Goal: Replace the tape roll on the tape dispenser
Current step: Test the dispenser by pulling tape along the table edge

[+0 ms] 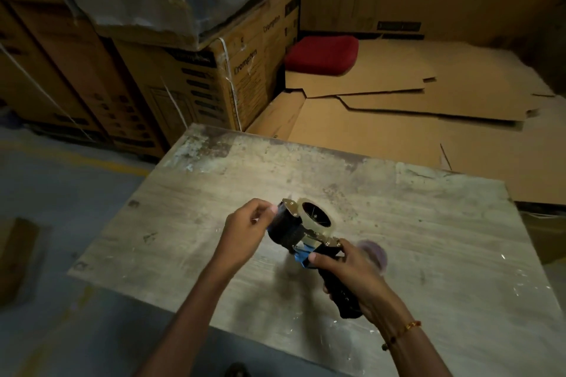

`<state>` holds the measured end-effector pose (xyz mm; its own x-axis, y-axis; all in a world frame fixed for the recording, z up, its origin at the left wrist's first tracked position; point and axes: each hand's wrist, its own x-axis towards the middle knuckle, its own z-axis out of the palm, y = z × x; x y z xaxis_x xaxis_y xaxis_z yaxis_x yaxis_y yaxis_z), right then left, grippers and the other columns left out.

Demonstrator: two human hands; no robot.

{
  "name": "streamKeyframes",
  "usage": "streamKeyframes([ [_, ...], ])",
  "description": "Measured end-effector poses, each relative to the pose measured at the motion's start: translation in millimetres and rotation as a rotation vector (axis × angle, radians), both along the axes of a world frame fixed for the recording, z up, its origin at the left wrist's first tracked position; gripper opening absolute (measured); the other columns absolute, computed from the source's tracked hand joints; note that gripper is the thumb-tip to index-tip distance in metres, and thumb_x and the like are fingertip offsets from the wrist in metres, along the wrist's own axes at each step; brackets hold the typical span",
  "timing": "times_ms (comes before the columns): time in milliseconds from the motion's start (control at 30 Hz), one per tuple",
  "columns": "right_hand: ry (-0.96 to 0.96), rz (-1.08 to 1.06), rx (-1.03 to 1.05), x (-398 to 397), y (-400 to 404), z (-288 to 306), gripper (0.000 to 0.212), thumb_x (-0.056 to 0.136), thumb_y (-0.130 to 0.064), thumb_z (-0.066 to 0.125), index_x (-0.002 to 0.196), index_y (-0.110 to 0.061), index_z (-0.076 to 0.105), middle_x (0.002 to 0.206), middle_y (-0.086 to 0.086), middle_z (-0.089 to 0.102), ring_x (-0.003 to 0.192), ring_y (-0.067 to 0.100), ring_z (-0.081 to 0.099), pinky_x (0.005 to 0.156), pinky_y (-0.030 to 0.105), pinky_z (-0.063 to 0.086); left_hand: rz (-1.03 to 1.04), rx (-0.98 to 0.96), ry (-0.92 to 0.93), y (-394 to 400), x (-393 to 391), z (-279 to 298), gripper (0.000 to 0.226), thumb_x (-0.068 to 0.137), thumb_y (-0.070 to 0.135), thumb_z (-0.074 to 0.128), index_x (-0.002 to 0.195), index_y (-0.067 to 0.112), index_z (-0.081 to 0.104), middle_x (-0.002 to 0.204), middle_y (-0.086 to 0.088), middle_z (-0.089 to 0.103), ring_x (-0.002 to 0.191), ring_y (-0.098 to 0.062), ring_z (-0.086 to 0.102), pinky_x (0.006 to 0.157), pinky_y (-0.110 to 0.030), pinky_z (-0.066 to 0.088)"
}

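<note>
Black tape dispenser point(294, 231) steadied by right hand point(352, 272) gripping its handle, so left hand point(245, 225) fingers point(269, 209) can pinch, probably the tape end, beside tape roll point(315, 217)

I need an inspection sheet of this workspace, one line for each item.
Surface: worn table, stained.
Job's things: tape dispenser held above the table; tape roll sits on it.
Clutter: blurred purple object beside the right hand.
Grippers: left hand pinches at the dispenser's front; right hand grips its handle.
Cables: nothing seen.
Surroundings: stacked cartons, flat cardboard sheets, red cushion.
</note>
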<state>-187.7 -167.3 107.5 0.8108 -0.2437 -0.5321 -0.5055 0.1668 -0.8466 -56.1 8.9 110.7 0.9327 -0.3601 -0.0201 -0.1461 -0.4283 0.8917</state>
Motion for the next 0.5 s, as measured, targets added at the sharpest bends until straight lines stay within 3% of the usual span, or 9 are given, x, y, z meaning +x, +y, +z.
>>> streamKeyframes([
  [67, -0.04, 0.031, -0.087, -6, -3, 3, 0.038, 0.083, -0.021, 0.081, 0.111, -0.016, 0.056, 0.076, 0.013, 0.069, 0.055, 0.02, 0.06, 0.049, 0.029, 0.049, 0.02, -0.025, 0.104, 2, 3, 10, 0.027, 0.098, 0.04, 0.055, 0.087, 0.021, 0.07, 0.087, 0.004, 0.075, 0.093, -0.009, 0.067, 0.081, -0.026, 0.047],
  [167, -0.118, 0.059, -0.236, -12, -4, 7, 0.035, 0.082, -0.021, 0.081, 0.103, -0.018, 0.053, 0.076, 0.015, 0.069, 0.05, 0.02, 0.057, 0.044, 0.028, 0.045, 0.005, -0.082, 0.255, 5, 9, 20, 0.032, 0.1, 0.044, 0.051, 0.094, 0.019, 0.069, 0.084, -0.001, 0.077, 0.096, -0.013, 0.067, 0.092, -0.034, 0.046],
  [333, -0.204, 0.08, -0.494, -15, 3, 8, 0.04, 0.078, -0.031, 0.081, 0.104, -0.035, 0.051, 0.076, 0.001, 0.071, 0.05, 0.009, 0.059, 0.047, 0.026, 0.044, -0.002, -0.064, 0.25, 8, 16, 19, 0.028, 0.098, 0.041, 0.056, 0.091, 0.018, 0.07, 0.085, 0.006, 0.074, 0.094, -0.016, 0.068, 0.09, -0.04, 0.05],
  [433, -0.207, 0.037, -0.558, -14, 13, 9, 0.044, 0.076, -0.036, 0.081, 0.107, -0.04, 0.05, 0.079, -0.003, 0.072, 0.052, 0.006, 0.06, 0.049, 0.024, 0.044, 0.142, -0.1, 0.195, 11, 21, 17, 0.023, 0.094, 0.048, 0.059, 0.096, 0.026, 0.065, 0.103, 0.007, 0.071, 0.103, -0.019, 0.065, 0.088, -0.043, 0.054],
  [500, -0.205, 0.01, -0.58, -12, 21, 12, 0.045, 0.074, -0.04, 0.081, 0.107, -0.043, 0.05, 0.082, -0.005, 0.072, 0.054, 0.005, 0.062, 0.051, 0.024, 0.045, 0.034, -0.106, 0.4, 11, 25, 22, 0.045, 0.086, 0.067, 0.058, 0.111, 0.03, 0.06, 0.116, 0.004, 0.065, 0.105, -0.021, 0.065, 0.086, -0.042, 0.056],
])
